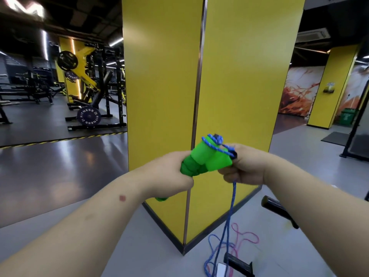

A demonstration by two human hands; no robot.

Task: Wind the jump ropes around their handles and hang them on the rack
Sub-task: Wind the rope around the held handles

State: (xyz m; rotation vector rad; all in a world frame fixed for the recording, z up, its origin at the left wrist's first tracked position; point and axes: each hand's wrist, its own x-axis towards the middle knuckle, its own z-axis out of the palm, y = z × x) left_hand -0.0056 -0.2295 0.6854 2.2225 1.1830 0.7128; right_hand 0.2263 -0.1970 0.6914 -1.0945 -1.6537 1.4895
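Two bright green jump-rope handles (205, 159) lie side by side in front of a yellow pillar. My left hand (169, 172) grips their lower ends; a green tip pokes out below the fist. My right hand (245, 164) holds the upper end of the right handle and pinches the blue cord (231, 206) there. The cord crosses the handle tops in a loop, then drops from under my right hand to the floor, where it lies in loose loops. A pink rope (247, 239) lies on the floor beside it.
The yellow pillar (199, 76) stands directly ahead, its corner facing me. Black bars (279, 211) and a black foot (238, 263) of some frame sit at lower right. Weight racks and a plate (88, 115) fill the left background. A green bin (347, 116) stands far right.
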